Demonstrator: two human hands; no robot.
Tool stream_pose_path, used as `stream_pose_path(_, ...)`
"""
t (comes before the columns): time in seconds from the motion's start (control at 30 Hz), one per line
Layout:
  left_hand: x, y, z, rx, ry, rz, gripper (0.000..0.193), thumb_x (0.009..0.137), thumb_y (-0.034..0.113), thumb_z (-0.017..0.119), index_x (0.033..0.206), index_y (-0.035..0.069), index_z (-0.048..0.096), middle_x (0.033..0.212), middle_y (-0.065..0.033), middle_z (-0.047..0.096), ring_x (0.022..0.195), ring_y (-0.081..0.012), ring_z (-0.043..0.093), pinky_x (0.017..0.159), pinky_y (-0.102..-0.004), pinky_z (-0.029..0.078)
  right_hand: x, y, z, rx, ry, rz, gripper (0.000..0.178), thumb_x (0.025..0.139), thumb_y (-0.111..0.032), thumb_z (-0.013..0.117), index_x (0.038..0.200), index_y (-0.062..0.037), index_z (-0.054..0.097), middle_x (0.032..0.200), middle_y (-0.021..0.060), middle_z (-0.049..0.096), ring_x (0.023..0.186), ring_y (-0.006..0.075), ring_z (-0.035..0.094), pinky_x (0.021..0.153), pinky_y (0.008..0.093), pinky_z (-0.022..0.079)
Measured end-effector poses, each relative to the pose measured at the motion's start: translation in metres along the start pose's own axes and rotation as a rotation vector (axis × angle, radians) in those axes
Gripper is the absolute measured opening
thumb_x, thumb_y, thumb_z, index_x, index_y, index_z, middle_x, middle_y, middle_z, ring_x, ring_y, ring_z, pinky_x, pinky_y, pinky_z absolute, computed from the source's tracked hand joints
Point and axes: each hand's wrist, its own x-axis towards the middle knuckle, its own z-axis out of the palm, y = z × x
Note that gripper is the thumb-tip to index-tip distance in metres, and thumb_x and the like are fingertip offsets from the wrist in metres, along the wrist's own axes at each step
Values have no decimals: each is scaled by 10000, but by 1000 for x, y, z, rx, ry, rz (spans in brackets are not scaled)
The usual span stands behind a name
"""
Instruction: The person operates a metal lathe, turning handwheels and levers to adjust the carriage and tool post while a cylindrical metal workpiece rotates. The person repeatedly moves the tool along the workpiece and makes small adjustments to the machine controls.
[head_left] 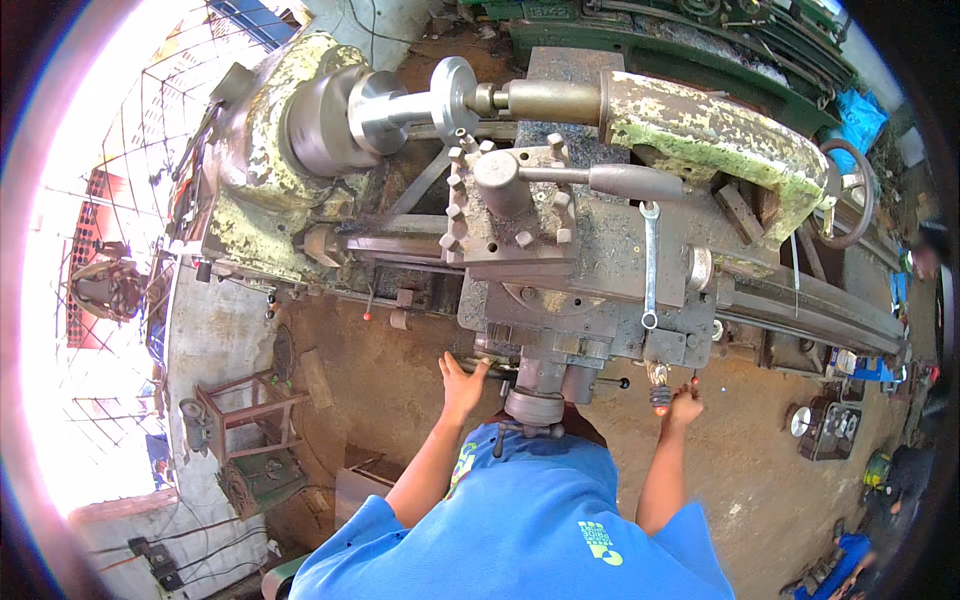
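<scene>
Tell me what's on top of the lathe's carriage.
A bolted tool post with its lever handle, and a silver wrench. Whatever is directly beneath them is covered.

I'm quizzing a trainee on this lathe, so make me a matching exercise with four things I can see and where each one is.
Things:
1. Wrench
2. Shiny workpiece
3. Left hand
4. Right hand

Places:
A. Near the crank, on its left
B. Lying to the right of the tool post
C. Just right of the dark coil
D. Between chuck and tailstock

Pairs: 1-B, 2-D, 3-A, 4-C
</scene>
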Motion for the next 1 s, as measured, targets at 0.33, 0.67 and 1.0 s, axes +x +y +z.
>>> stream_pose_path(0.33,-23,2,-7,101,-14,96,1254,724,581,761,1480,-113,41,1515,-401,66,1384,-489,287,1137,-434,312,-139,-186,36,155,-447,-558,116,892,-110,668,990,-49,668,709,9,610,605,103,527,554,259,437)
stream_pose_path(0.67,-50,-152,-4,14,-178,71,827,843,512,632,1394,-65,415,1355,-312,488,1285,-399,477,1069,-434,394,-158,-166,33,-309,-228,-929,188,862,-132,664,1028,-43,661,927,135,683,860,283,626,780,383,493)
stream_pose_path(1.0,-232,-492,54,107,-909,-303,366,905,283,603,1124,-6,656,993,-115,688,791,-259,643,631,-447,506,-154,-167,24,-368,-323,-1045,180,832,-68,696,1000,-24,650,875,127,690,815,268,656,753,371,502)
